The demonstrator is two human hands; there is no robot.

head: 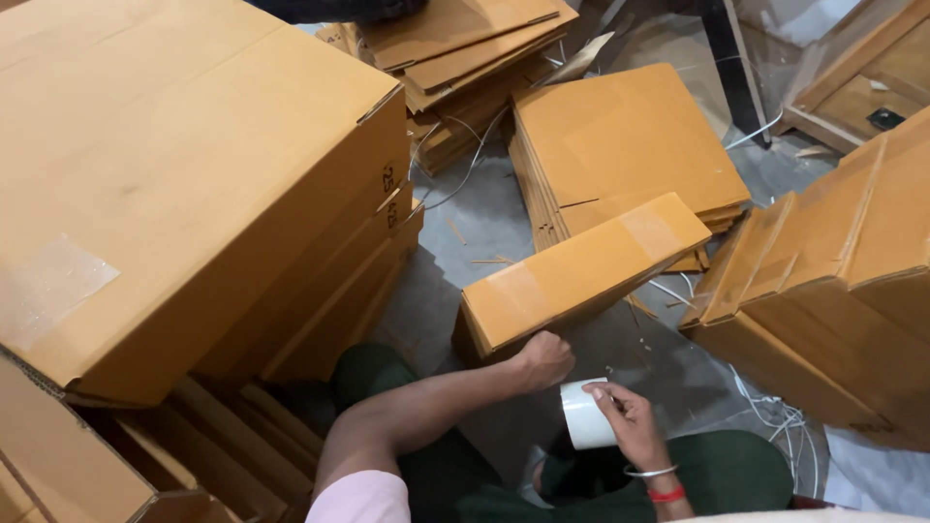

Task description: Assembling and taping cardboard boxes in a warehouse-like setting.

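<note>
1. Closed in a fist, the left hand (544, 358) presses the near lower edge of a taped cardboard box (579, 271) lying on the grey floor (484, 218).
2. Stacks of flattened cartons (625, 145) lie beyond the box; a large sealed box (184, 165) sits at the left.
3. Right hand (628, 416), its fingers curled, clasps a white tape roll (584, 416) just below the box.
</note>
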